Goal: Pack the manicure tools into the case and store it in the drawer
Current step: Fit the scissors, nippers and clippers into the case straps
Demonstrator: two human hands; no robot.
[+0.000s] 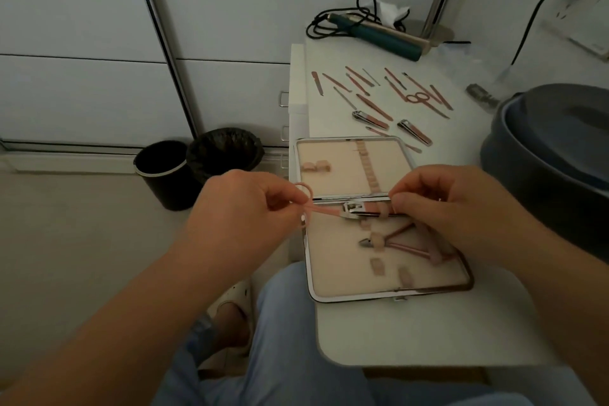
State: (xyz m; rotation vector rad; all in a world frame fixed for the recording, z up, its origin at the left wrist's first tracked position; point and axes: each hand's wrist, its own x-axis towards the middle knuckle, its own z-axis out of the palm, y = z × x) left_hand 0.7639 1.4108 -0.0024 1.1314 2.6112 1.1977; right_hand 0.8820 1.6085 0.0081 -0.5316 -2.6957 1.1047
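Open manicure case (389,280) on white desk (428,333), left hand (244,208) fingers pinching pink scissors (316,209), right hand (441,204) fingers pinched on a case strap (384,209)

Counts on the counter (412,333)

One open case (389,283), two bins (171,175), three clippers (369,119), two scissors (417,97), one nipper (395,239); loose slim tools too blurred to count.

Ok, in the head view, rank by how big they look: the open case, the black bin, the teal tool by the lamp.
1. Open case, though nearest the camera.
2. Black bin.
3. Teal tool, though farthest away.
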